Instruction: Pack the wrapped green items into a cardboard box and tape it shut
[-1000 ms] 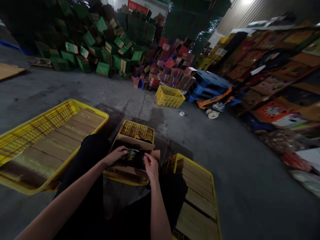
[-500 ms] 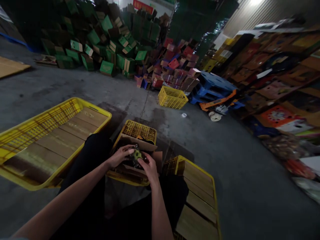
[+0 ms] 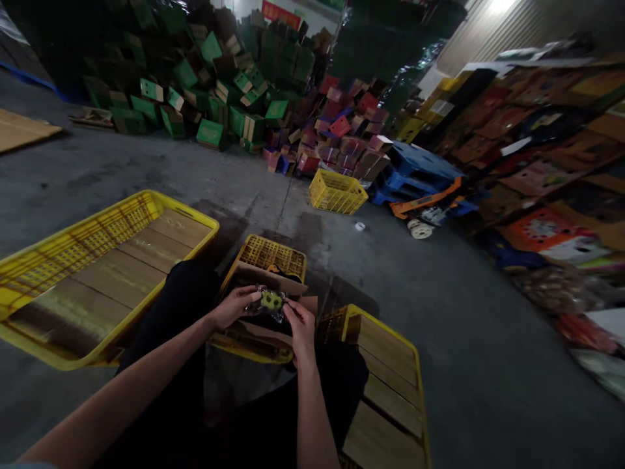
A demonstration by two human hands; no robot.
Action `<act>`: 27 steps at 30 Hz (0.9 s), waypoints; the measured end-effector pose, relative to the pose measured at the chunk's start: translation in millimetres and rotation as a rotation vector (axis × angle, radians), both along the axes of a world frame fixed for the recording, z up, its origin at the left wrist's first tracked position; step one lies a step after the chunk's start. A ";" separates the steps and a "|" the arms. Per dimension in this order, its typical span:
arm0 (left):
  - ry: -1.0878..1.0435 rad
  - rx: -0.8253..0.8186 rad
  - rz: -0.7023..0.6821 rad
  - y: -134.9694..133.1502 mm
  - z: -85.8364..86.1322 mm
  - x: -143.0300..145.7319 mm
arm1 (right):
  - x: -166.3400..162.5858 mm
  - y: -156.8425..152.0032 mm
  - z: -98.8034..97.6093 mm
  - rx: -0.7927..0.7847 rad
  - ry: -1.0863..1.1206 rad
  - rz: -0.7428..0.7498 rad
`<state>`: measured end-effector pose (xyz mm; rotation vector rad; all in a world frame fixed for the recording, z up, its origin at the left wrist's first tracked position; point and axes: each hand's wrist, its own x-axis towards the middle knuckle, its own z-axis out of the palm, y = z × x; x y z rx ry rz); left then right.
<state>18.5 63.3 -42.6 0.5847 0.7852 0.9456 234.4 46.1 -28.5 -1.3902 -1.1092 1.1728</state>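
On your left, the left crate (image 3: 195, 242) holds closed boxes (image 3: 141, 251), seemingly done. Your left hand (image 3: 235, 306) pinches one end of the packet (image 3: 271, 300), held above the open carton (image 3: 267, 331); your right hand (image 3: 301, 324) grips its other end. That packet looks midway through handling. Farther right, the right crate (image 3: 418, 365) holds more covered cardboard. Half a second ago the packet was upended; now it lies stretched, more level.
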 end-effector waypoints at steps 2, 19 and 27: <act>0.032 0.014 -0.012 -0.6 -1.6 0.7 | 0.0 -0.2 0.5 0.012 -0.021 -0.023; 0.166 0.066 0.044 -0.9 -5.0 3.4 | 1.0 1.8 -10.1 -0.018 0.047 -0.008; 0.177 0.067 0.065 -1.3 0.6 1.6 | -1.0 2.1 -4.2 -0.002 0.024 0.043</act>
